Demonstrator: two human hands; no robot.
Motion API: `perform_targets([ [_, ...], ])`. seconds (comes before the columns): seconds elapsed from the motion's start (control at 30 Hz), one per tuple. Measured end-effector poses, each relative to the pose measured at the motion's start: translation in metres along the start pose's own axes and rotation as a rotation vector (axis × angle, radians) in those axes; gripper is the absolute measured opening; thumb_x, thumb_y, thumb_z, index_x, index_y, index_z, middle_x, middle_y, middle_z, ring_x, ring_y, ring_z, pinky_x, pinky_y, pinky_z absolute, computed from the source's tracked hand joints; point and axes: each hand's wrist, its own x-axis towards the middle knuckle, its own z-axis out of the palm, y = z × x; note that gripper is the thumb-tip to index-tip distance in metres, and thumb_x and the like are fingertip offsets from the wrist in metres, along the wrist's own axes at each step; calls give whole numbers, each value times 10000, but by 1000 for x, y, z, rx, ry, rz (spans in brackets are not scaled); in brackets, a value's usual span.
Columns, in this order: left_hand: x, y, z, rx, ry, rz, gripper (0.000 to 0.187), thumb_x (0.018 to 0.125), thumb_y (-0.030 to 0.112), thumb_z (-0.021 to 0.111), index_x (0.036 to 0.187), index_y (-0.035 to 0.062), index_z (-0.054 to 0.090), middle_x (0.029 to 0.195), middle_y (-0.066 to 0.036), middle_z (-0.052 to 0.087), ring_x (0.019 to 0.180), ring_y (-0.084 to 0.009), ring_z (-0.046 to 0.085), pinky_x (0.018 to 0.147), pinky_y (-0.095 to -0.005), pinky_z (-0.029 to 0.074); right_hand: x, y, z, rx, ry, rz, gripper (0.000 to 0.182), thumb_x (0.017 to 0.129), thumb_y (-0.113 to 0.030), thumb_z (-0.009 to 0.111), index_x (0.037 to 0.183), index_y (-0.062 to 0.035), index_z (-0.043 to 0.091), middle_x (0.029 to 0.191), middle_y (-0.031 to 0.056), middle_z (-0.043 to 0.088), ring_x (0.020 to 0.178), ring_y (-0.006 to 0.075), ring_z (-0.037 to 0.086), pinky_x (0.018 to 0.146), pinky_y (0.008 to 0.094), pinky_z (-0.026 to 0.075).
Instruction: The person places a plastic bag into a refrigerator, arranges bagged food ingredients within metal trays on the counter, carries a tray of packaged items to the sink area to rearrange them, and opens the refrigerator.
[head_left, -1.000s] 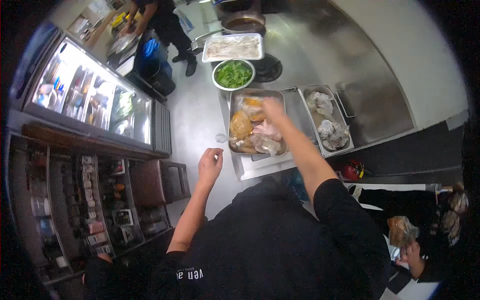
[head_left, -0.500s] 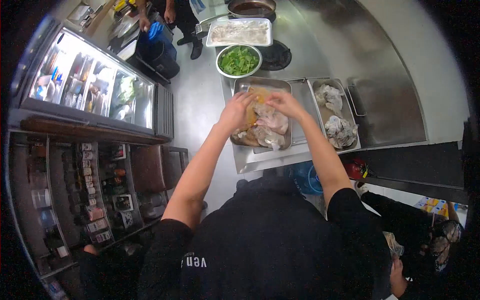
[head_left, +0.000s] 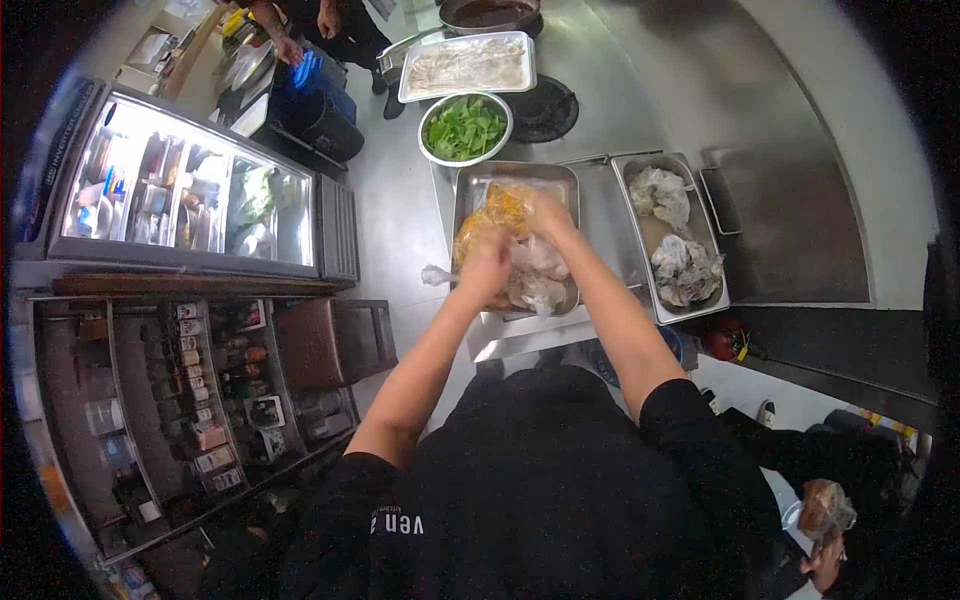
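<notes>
Left grip: the left hand (head_left: 487, 262) is closing over a clear plastic bag of pale raw meat (head_left: 535, 270), fingers curled and pinching the film near the front of the steel tray (head_left: 468, 190).
Right grip: the right hand (head_left: 548, 212) is pressing down on the bagged food further back; whether its fingers are pinching the film or lying flat, I cannot tell.
Where the bags are lying: inside that tray, on the steel worktop (head_left: 400, 220) directly ahead of the person.
Doing it well: in my judgement both hands should be gathering the film high and evenly, because a slack bag of wet meat is likely to slip or tear if it is pulled by one corner.
Risk: the tray's front end is sitting near the worktop edge, so weight is best kept inside it.
Same tray: an orange-brown bagged portion (head_left: 490, 215) is lying at the back, touching the pale bag.
Right-hand tray (head_left: 722, 290): it is holding grey-white bagged lumps (head_left: 672, 235), just beside the first tray.
Round bowl (head_left: 428, 150): it is holding green leaves (head_left: 464, 128), behind the trays.
White tray (head_left: 526, 58): it is holding pale strips of food, too small to name.
Pan (head_left: 490, 12): a dark liquid is showing at the top edge.
Further off: another person's hand (head_left: 290, 48) is working at a far counter.
</notes>
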Motion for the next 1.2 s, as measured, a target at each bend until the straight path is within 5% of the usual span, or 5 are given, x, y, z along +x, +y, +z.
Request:
perform_targets([
  [0.33,78,-26,-38,-50,-312,-439,804,623,569,749,1207,44,575,1066,-176,650,983,-294,633,857,-361,482,7,-9,2,366,96,53,206,846,-205,623,890,-14,687,840,126,680,737,218,644,689,337,498],
  [0.4,82,-20,-51,-73,-340,-462,827,609,594,744,1203,43,578,1053,-182,653,981,-301,632,856,-370,482,0,-20,10,1143,46,77,216,920,-214,561,919,-20,655,827,52,649,711,143,606,686,331,501],
  [0.6,83,-70,-38,44,-258,-269,767,625,596,730,1152,52,612,1005,-181,663,951,-314,639,832,-385,485,-11,-19,24,1567,-1,221,165,934,-200,538,951,-36,528,743,39,569,651,158,580,656,336,521],
  [1.03,106,-51,-64,9,-209,-182,295,758,219,684,1012,70,665,943,-173,669,907,-309,642,790,-390,492,-94,7,-15,668,314,218,367,869,-353,612,1074,-50,638,762,-3,585,650,86,518,522,245,428],
  [1.2,111,-66,-36,19,-154,-201,280,766,193,633,1003,47,665,939,-195,661,900,-348,633,797,-408,492,-127,2,0,36,361,-49,574,780,-519,646,1139,-73,606,1106,162,568,881,299,616,730,379,502],
])
